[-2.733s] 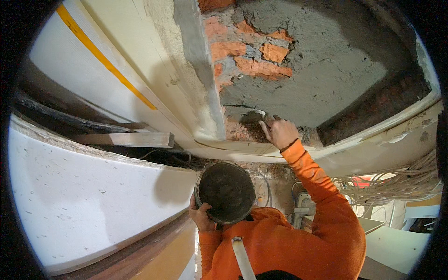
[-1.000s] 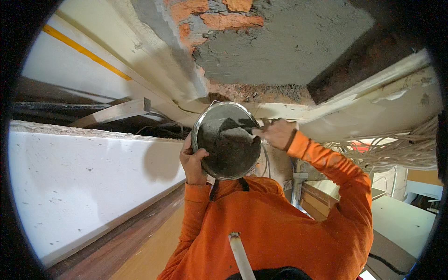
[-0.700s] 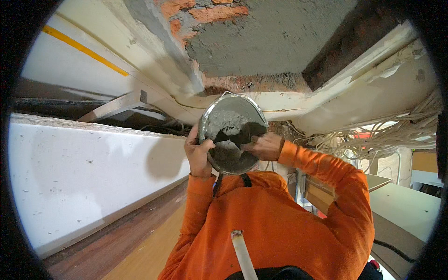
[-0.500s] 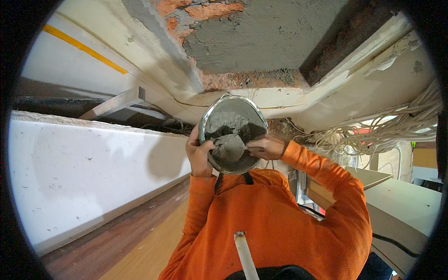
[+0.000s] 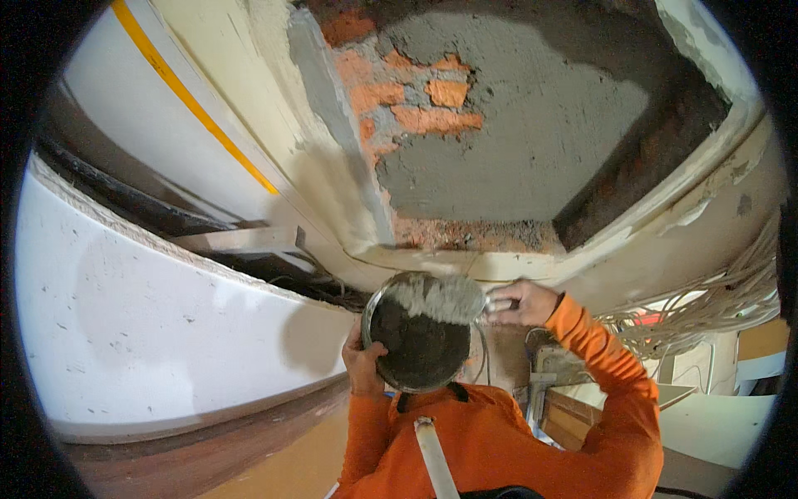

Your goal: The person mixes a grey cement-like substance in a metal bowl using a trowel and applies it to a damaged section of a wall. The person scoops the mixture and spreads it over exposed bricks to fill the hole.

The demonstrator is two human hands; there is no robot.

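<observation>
My left hand [image 5: 362, 362] grips the left rim of a round metal bucket [image 5: 416, 353] with dark grey mortar inside. My right hand [image 5: 522, 303] is closed on the handle of a trowel [image 5: 497, 306], whose blade is loaded with a lump of wet grey mortar [image 5: 440, 299] over the bucket's upper right. Above them is a recessed wall patch of grey render [image 5: 549, 141], with bare orange brick [image 5: 447, 94] showing at its left and rough rubble [image 5: 465, 233] along its lower edge.
A white board [image 5: 150, 333] runs along the left, with a wooden batten [image 5: 233, 241] and dark gap behind it. A yellow strip [image 5: 191, 91] crosses the upper-left surface. Loose white cables [image 5: 706, 316] hang at the right, above pale boards [image 5: 715, 420].
My right hand has lifted the trowel with mortar from inside the bucket to over its upper rim. The view has tilted toward the wall, so more brick and render show.
</observation>
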